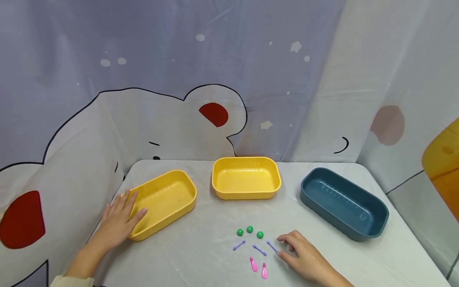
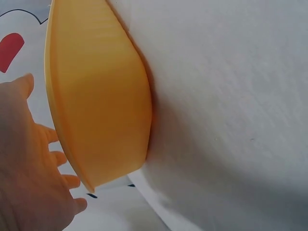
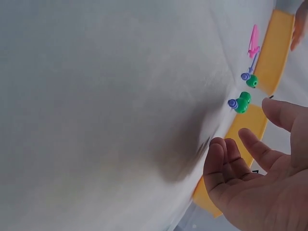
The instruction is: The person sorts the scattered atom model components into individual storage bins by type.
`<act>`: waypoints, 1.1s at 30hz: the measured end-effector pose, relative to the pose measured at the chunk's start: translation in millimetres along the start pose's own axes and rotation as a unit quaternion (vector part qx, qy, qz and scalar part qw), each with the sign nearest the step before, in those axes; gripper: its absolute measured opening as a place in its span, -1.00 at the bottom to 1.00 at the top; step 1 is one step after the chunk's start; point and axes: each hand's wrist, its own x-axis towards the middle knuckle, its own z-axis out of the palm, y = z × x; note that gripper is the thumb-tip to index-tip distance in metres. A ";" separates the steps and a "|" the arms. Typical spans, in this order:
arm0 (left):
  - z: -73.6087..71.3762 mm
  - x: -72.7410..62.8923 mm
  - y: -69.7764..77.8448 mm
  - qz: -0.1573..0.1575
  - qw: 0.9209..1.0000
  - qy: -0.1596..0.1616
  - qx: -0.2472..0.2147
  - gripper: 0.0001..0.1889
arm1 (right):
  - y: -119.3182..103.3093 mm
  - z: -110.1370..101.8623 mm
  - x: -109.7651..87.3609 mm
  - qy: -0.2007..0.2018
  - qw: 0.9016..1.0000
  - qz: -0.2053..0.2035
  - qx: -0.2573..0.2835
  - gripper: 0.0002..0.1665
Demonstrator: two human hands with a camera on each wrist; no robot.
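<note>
Head view: three green beads (image 1: 250, 229), three purple sticks (image 1: 259, 250) and two pink drops (image 1: 254, 264) lie on the white table (image 1: 201, 259). Beyond stand two yellow trays (image 1: 246, 195) and one blue tray (image 1: 344, 205). The left hand (image 1: 116, 223) rests spread on the left tray's rim; the right hand (image 1: 303, 257), loosely bent, is just beside the rightmost stick.

Left wrist view: five spread digits at one yellow tray.

Right wrist view: thumb and forefinger wide apart, three beads past them.

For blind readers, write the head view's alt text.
A right hand is beside three green beads, three purple sticks and two pink teardrops on a white table; the left hand lies over the edge of a yellow tray. Another yellow tray stands behind, a dark blue tray at right.
</note>
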 end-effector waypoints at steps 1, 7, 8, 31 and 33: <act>0.3 0.1 0.1 -0.001 1.000 -0.001 0.002 -0.15 | -0.1 0.5 -0.2 -0.003 1.000 0.004 -0.001 -0.66; 4.9 2.3 -1.3 -0.003 1.000 -0.005 0.012 -0.14 | 0.9 3.6 -1.1 -0.009 1.000 0.005 -0.016 -0.66; 5.8 2.4 -1.5 -0.003 1.000 -0.005 0.013 -0.14 | 1.2 4.0 -1.0 -0.010 1.000 0.004 -0.018 -0.67; 15.0 -4.5 -5.6 -0.029 0.999 0.003 0.015 -0.12 | 2.6 9.8 5.1 -0.034 0.999 -0.010 -0.040 -0.74; 16.4 -4.9 -5.9 -0.031 0.999 0.005 0.016 -0.11 | 2.7 10.4 4.9 -0.029 0.999 -0.011 -0.041 -0.75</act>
